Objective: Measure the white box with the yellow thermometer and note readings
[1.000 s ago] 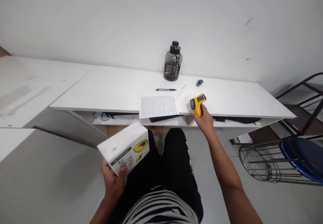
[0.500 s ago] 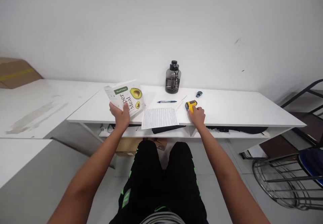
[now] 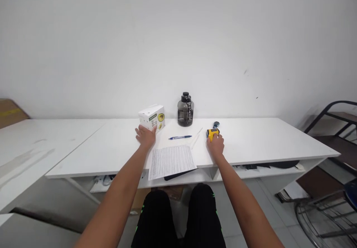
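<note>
My left hand is at the near left of a white box with avocado pictures and a green label. The box stands on the white desk, my thumb on its front and my fingers around its left side. On the right, my right hand is closed on a yellow-and-black tape measure, which rests on the desktop. Between my hands lie a blue pen and a printed sheet of paper, which overhangs the front edge.
A dark translucent water bottle stands near the wall. Behind the tape measure is a small dark-blue object. A shelf under the desktop holds dark items. A cardboard box sits far left, and metal-framed seating is at right.
My left hand has brought the tilted white box rightward and stood it upright farther back on the desk. My right hand stays on the tape measure. My view has tilted upward.
</note>
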Action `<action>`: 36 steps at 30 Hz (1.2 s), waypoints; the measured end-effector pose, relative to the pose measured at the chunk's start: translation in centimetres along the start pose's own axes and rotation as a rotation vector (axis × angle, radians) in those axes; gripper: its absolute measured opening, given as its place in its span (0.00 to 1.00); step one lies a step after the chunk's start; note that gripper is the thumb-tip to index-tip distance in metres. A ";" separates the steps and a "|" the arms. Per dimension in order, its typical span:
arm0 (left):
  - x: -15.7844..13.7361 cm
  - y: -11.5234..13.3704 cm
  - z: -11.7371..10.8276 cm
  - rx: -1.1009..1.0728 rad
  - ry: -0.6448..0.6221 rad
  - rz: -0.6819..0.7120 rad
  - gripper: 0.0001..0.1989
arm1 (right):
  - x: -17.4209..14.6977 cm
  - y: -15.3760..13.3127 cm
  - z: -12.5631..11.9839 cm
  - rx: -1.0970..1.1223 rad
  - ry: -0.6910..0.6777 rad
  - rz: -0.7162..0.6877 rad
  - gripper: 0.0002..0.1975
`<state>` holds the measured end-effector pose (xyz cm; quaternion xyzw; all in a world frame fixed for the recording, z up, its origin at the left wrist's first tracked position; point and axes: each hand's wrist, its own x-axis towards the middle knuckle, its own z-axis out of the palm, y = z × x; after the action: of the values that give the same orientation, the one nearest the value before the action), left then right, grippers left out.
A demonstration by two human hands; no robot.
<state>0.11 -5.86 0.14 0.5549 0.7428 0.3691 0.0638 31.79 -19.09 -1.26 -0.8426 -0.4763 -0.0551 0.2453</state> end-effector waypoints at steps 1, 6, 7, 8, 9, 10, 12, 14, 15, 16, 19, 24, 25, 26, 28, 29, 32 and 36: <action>0.6 0.2 0.3 0.020 0.001 0.018 0.48 | 0.6 -0.1 0.2 -0.017 0.010 -0.047 0.22; 2.3 0.5 1.4 0.052 0.074 0.026 0.47 | 3.0 -2.4 1.0 -0.120 0.079 -0.488 0.18; 2.3 0.5 1.6 0.026 0.103 0.024 0.47 | 3.2 -3.3 1.3 -0.107 0.045 -0.560 0.18; 2.2 0.6 1.6 -0.009 0.141 0.019 0.47 | 3.2 -4.2 1.7 -0.087 -0.022 -0.625 0.18; 2.0 0.6 1.6 -0.041 0.216 0.012 0.47 | 3.1 -5.1 2.1 -0.064 -0.101 -0.681 0.18; 1.6 0.7 1.5 -0.070 0.305 0.084 0.47 | 3.0 -5.9 2.6 -0.041 -0.174 -0.726 0.18; 0.4 1.2 1.2 -0.105 0.420 0.386 0.41 | 2.8 -7.1 3.6 -0.014 -0.276 -0.770 0.16; -1.3 2.1 0.9 -0.104 0.324 0.650 0.29 | 2.9 -7.4 4.3 0.014 -0.319 -0.749 0.16; -2.1 2.6 0.9 -0.073 0.179 0.792 0.24 | 3.0 -7.2 4.5 0.054 -0.321 -0.715 0.16; -3.0 3.2 0.9 -0.025 0.041 0.924 0.23 | 3.1 -6.9 4.6 0.126 -0.310 -0.659 0.16; -5.2 4.3 1.3 0.123 -0.235 1.162 0.23 | 3.3 -5.6 4.3 0.470 -0.235 -0.419 0.15; -5.7 4.1 1.6 0.164 -0.539 1.237 0.20 | 2.4 -5.2 2.6 0.936 -0.357 -0.379 0.15; -5.4 4.0 1.5 0.148 -0.580 1.212 0.22 | 2.2 -5.4 2.3 0.968 -0.398 -0.395 0.17; -5.2 4.0 1.5 0.133 -0.615 1.189 0.24 | 2.0 -5.7 2.2 0.982 -0.437 -0.405 0.18; -4.9 3.9 1.5 0.111 -0.668 1.152 0.26 | 1.7 -6.0 2.1 0.981 -0.502 -0.409 0.18; -4.9 3.9 1.5 0.098 -0.689 1.140 0.26 | 1.7 -6.1 2.2 0.968 -0.537 -0.409 0.16; -5.0 3.7 1.8 0.034 -0.741 1.141 0.21 | 1.6 -6.2 2.6 0.882 -0.615 -0.435 0.15; -5.3 3.3 2.5 -0.059 -0.755 1.193 0.15 | 1.4 -6.5 2.8 0.792 -0.619 -0.435 0.17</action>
<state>5.90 -8.92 -1.33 0.9555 0.2288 0.1435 0.1187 26.75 -13.96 -0.97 -0.5446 -0.6737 0.3298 0.3752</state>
